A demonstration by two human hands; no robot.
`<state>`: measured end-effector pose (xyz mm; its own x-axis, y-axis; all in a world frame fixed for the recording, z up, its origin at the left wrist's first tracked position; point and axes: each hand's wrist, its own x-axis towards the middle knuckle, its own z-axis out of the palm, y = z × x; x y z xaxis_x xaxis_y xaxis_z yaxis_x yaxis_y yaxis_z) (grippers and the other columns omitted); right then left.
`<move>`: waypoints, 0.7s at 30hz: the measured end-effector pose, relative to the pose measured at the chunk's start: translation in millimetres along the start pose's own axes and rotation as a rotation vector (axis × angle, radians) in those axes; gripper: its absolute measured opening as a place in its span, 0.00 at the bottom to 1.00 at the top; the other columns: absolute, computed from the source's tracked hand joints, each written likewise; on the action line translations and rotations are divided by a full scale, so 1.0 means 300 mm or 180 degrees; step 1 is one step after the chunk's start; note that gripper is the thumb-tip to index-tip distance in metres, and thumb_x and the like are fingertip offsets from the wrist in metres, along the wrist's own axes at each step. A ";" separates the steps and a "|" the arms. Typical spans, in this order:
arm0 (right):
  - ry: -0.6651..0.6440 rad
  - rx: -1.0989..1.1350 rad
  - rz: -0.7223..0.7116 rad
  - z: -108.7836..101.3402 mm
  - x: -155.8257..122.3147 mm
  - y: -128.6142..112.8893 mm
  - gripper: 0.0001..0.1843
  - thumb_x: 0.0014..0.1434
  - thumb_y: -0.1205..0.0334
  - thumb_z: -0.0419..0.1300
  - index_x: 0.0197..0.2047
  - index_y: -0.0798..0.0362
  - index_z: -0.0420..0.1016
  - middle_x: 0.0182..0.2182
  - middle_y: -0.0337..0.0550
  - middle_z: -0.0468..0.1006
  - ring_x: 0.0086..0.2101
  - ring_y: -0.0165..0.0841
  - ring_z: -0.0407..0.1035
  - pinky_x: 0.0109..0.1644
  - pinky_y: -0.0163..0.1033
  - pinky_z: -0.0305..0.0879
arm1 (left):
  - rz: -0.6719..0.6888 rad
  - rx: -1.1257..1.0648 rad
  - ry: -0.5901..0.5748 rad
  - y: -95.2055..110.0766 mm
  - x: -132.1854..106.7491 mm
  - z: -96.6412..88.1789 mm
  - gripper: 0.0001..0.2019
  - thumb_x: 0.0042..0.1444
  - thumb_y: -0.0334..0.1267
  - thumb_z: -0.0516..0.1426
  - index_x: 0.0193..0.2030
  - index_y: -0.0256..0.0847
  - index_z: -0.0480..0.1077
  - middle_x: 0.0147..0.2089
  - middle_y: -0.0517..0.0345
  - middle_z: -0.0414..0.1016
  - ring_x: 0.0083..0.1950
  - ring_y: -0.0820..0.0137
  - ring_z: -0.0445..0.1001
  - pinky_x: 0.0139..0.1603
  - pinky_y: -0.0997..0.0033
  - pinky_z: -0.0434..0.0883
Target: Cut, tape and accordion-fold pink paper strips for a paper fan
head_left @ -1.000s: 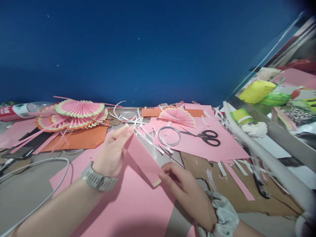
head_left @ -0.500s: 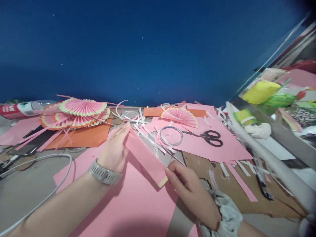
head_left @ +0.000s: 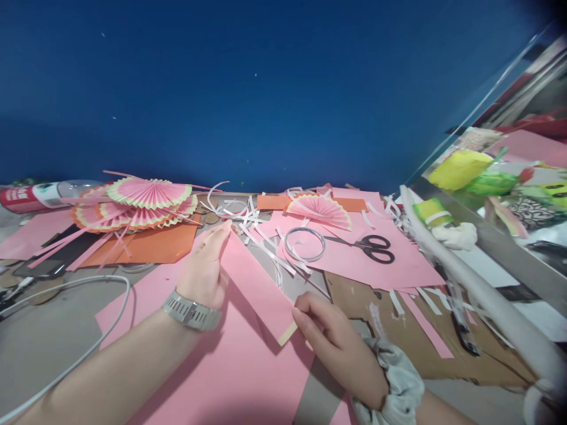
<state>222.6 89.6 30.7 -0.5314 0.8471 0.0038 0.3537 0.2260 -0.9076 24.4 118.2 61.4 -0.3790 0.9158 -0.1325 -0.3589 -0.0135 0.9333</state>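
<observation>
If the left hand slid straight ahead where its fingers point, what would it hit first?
Probably the tangle of white paper strips just beyond the left hand, past the far end of the pink strip it holds; depth is hard to judge here.

The left hand (head_left: 206,268), a metal watch (head_left: 191,310) on its wrist, holds the far end of a pink strip (head_left: 257,289) with straight fingers. The right hand (head_left: 339,348) pinches the near end, which has a yellow edge. The strip is lifted a little over a big pink sheet (head_left: 230,378) on the bench. Behind lie a tape ring (head_left: 304,244) and black scissors (head_left: 372,248), and to the left folded paper fans (head_left: 148,195).
</observation>
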 end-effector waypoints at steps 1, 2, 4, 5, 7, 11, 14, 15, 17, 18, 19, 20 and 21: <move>0.0029 0.0050 0.0038 -0.001 -0.001 0.003 0.15 0.65 0.57 0.46 0.27 0.52 0.57 0.23 0.34 0.59 0.26 0.28 0.55 0.31 0.34 0.54 | -0.0027 -0.0068 -0.0042 -0.009 -0.012 0.008 0.14 0.50 0.49 0.58 0.40 0.43 0.71 0.38 0.56 0.75 0.41 0.66 0.75 0.39 0.69 0.72; 0.0062 0.0125 0.0095 -0.004 0.000 0.005 0.15 0.65 0.56 0.46 0.27 0.52 0.56 0.23 0.34 0.59 0.26 0.28 0.55 0.31 0.34 0.54 | -0.0079 -0.0182 -0.0104 -0.018 -0.028 0.018 0.18 0.50 0.51 0.57 0.44 0.44 0.70 0.41 0.55 0.75 0.43 0.65 0.74 0.41 0.68 0.72; 0.0091 0.0366 0.0228 -0.012 0.004 0.007 0.16 0.65 0.55 0.45 0.27 0.51 0.56 0.23 0.34 0.59 0.26 0.28 0.56 0.32 0.34 0.55 | -0.0173 -0.0334 -0.0287 -0.037 -0.069 0.042 0.23 0.52 0.56 0.54 0.50 0.45 0.68 0.47 0.53 0.74 0.47 0.62 0.73 0.43 0.65 0.71; 0.0093 0.0521 0.0285 -0.016 0.007 0.006 0.16 0.65 0.55 0.44 0.27 0.52 0.57 0.23 0.34 0.59 0.26 0.28 0.56 0.33 0.34 0.56 | -0.0244 -0.0412 -0.0418 -0.045 -0.091 0.051 0.26 0.52 0.58 0.52 0.52 0.44 0.66 0.48 0.51 0.74 0.48 0.60 0.73 0.44 0.63 0.71; 0.0049 0.0852 0.0376 -0.024 0.013 0.002 0.16 0.65 0.55 0.44 0.27 0.52 0.57 0.23 0.34 0.60 0.27 0.28 0.57 0.34 0.33 0.57 | -0.0284 -0.0464 -0.0731 -0.059 -0.128 0.058 0.28 0.50 0.57 0.54 0.54 0.43 0.65 0.48 0.48 0.74 0.49 0.58 0.72 0.44 0.61 0.71; -0.0205 0.1157 0.0448 -0.029 0.013 -0.007 0.17 0.65 0.54 0.44 0.28 0.52 0.62 0.24 0.36 0.64 0.28 0.30 0.62 0.37 0.34 0.60 | -0.0423 -0.0119 -0.1063 -0.081 -0.151 0.032 0.23 0.49 0.54 0.58 0.46 0.39 0.70 0.45 0.47 0.75 0.45 0.57 0.73 0.43 0.62 0.70; -0.0322 0.1114 0.0119 -0.023 0.006 -0.008 0.15 0.62 0.50 0.48 0.43 0.51 0.66 0.34 0.41 0.71 0.37 0.34 0.66 0.45 0.38 0.62 | -0.0461 -0.0167 -0.1030 -0.108 -0.144 0.012 0.19 0.51 0.51 0.57 0.45 0.40 0.70 0.44 0.49 0.75 0.44 0.60 0.74 0.44 0.63 0.70; -0.0309 0.1122 -0.0034 -0.020 0.005 -0.007 0.19 0.60 0.48 0.51 0.49 0.50 0.64 0.41 0.43 0.71 0.43 0.36 0.66 0.48 0.40 0.62 | -0.0460 -0.0251 -0.1061 -0.119 -0.143 0.010 0.18 0.52 0.49 0.58 0.45 0.41 0.69 0.43 0.51 0.75 0.44 0.60 0.73 0.45 0.62 0.69; -0.0229 0.1116 -0.0246 -0.013 0.005 -0.005 0.28 0.55 0.48 0.58 0.56 0.49 0.58 0.52 0.47 0.66 0.52 0.40 0.60 0.55 0.43 0.57 | -0.0427 -0.0359 -0.1165 -0.139 -0.145 0.009 0.16 0.52 0.45 0.59 0.45 0.41 0.66 0.42 0.53 0.75 0.45 0.61 0.73 0.47 0.62 0.68; -0.0145 0.1064 -0.0264 -0.010 0.006 -0.004 0.30 0.54 0.50 0.60 0.57 0.48 0.57 0.55 0.47 0.63 0.55 0.40 0.57 0.58 0.44 0.55 | -0.0371 -0.0337 -0.1214 -0.146 -0.148 0.010 0.16 0.52 0.44 0.59 0.45 0.41 0.66 0.42 0.53 0.75 0.46 0.61 0.73 0.48 0.61 0.68; -0.0076 0.0979 -0.0240 -0.007 0.007 -0.003 0.29 0.55 0.53 0.60 0.57 0.47 0.56 0.56 0.46 0.62 0.56 0.39 0.56 0.59 0.44 0.53 | -0.0290 -0.0274 -0.1250 -0.151 -0.150 0.011 0.15 0.51 0.43 0.60 0.44 0.41 0.66 0.43 0.52 0.74 0.46 0.61 0.72 0.49 0.61 0.67; -0.0044 0.0875 -0.0186 -0.005 0.008 -0.001 0.27 0.56 0.56 0.60 0.56 0.46 0.56 0.56 0.45 0.62 0.56 0.37 0.56 0.59 0.44 0.53 | -0.0209 -0.0199 -0.1278 -0.154 -0.152 0.012 0.15 0.50 0.42 0.61 0.43 0.40 0.67 0.43 0.52 0.74 0.47 0.61 0.72 0.50 0.62 0.67; -0.0001 0.0762 -0.0138 -0.002 0.008 0.001 0.24 0.57 0.58 0.59 0.55 0.45 0.56 0.54 0.44 0.63 0.55 0.36 0.57 0.59 0.42 0.53 | -0.0132 -0.0144 -0.1297 -0.155 -0.154 0.012 0.15 0.49 0.41 0.61 0.43 0.40 0.67 0.43 0.53 0.74 0.47 0.61 0.71 0.49 0.62 0.67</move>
<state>221.9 92.2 30.7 -0.5424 0.8389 0.0448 0.1381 0.1417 -0.9802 61.8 78.0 25.4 0.0021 0.9998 -0.0183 -0.4075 0.0175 0.9131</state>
